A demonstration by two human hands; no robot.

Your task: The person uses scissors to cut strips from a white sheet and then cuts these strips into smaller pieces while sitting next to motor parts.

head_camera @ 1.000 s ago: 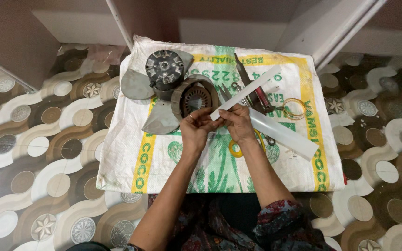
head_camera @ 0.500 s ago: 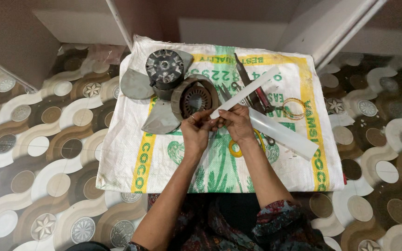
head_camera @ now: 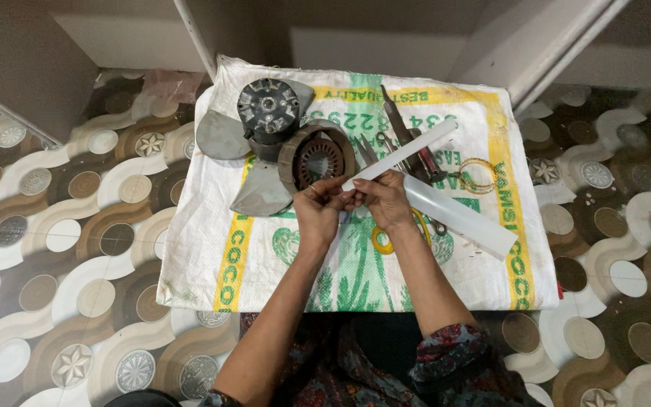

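Observation:
My left hand [head_camera: 321, 211] and my right hand [head_camera: 385, 200] meet over a white woven sack [head_camera: 212, 249] spread on the floor. Both pinch the near end of a long, narrow white strip [head_camera: 408, 153] that slants up to the right. Just beyond my fingers stands a round motor stator [head_camera: 314, 157] with copper windings. Behind it sits a dark motor housing [head_camera: 267, 109] on grey fan blades [head_camera: 221, 136].
A wider white strip [head_camera: 461, 217] lies right of my right hand. Scissors with yellow handles [head_camera: 383, 240], several metal hand tools [head_camera: 408, 143] and a coil of thin wire [head_camera: 479, 175] lie on the sack. Patterned floor tiles [head_camera: 62, 249] surround it; white furniture legs [head_camera: 194, 38] rise behind.

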